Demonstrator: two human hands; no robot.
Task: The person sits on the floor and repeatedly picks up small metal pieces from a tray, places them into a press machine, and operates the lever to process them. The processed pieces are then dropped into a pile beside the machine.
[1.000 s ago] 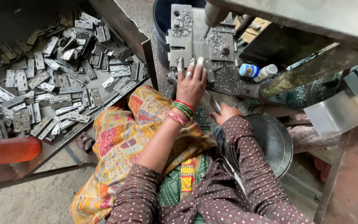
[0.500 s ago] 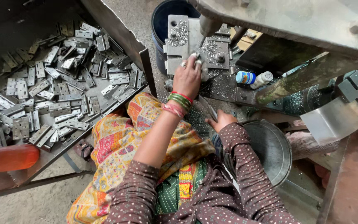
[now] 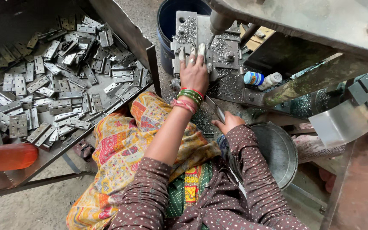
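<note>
Now left hand (image 3: 194, 72) flat on hinge plate (image 3: 187, 32) on drill jig, fingers (image 3: 201, 50) spread, pressing, not gripping. Right hand (image 3: 228, 123) below, near pan (image 3: 277, 149), grip unclear. Plate likely stiff, light, sharp-edged, swarf-slick; best held by long edges beyond fingertips.

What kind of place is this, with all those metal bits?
Probably a small metal workshop. A tray holds heaps of metal hinges, and the left hand rests on a drilling jig strewn with shavings.
</note>
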